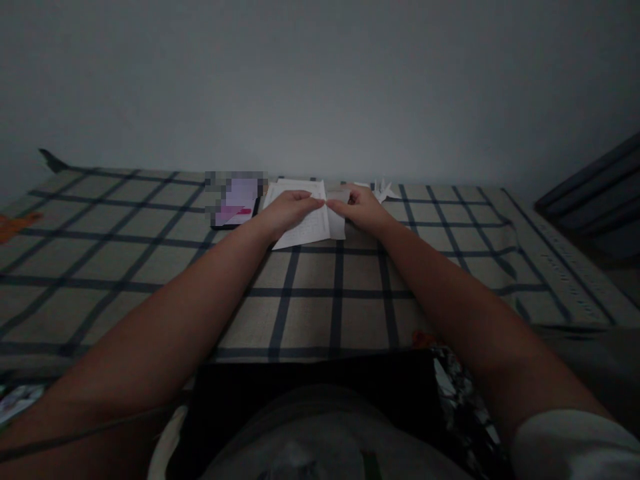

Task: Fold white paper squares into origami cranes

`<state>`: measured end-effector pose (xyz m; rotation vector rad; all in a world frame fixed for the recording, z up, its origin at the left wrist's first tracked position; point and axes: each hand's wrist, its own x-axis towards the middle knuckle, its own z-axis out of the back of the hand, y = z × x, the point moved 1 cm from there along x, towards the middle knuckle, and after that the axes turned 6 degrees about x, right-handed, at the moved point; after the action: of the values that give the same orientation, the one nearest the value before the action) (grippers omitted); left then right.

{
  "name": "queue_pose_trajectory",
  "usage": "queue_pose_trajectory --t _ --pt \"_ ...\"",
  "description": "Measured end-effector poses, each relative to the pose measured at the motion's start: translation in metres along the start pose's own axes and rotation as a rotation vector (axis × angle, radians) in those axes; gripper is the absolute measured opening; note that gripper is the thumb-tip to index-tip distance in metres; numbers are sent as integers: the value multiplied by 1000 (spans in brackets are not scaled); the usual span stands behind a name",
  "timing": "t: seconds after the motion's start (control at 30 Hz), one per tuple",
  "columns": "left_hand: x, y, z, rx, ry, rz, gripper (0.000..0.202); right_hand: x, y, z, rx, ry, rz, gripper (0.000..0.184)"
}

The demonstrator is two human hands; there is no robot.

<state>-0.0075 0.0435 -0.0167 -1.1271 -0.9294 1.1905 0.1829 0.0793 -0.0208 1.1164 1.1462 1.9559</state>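
At the left edge of the scene, an orange item (17,225) lies on the checked cloth (313,317), which spreads across the surface up to the pale wall (320,87) on the far side. To the right of it, toward the far edge, lies a dark-edged device (239,203) with a lilac and pink screen, partly blurred out. Just right of this is the printed paper (303,233), on the far part of the cloth near the middle, between the person's hands. The left hand (290,210) lies over it, fingers curled, its thumb reaching right to pinch the paper's right side. The right hand (369,210) meets it there, thumb tip close to the other thumb, fingers bent and gripping the paper as well. A plain pale strip (337,228) shows beneath the right thumb; whether it belongs to the same sheet I cannot tell. Just beyond the right hand sits a pointed white folded paper piece (385,192). Farthest right stands a dark ridged object (595,200).
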Motion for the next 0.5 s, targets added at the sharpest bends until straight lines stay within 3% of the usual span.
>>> queue_pose_trajectory --t 0.23,0.5 --pt "-2 -1 -1 -3 -50 53 18 2 -9 -2 212 46 -100 32" --pt "-3 0 0 -63 0 78 25 3 -12 -1 186 -27 -117 30"
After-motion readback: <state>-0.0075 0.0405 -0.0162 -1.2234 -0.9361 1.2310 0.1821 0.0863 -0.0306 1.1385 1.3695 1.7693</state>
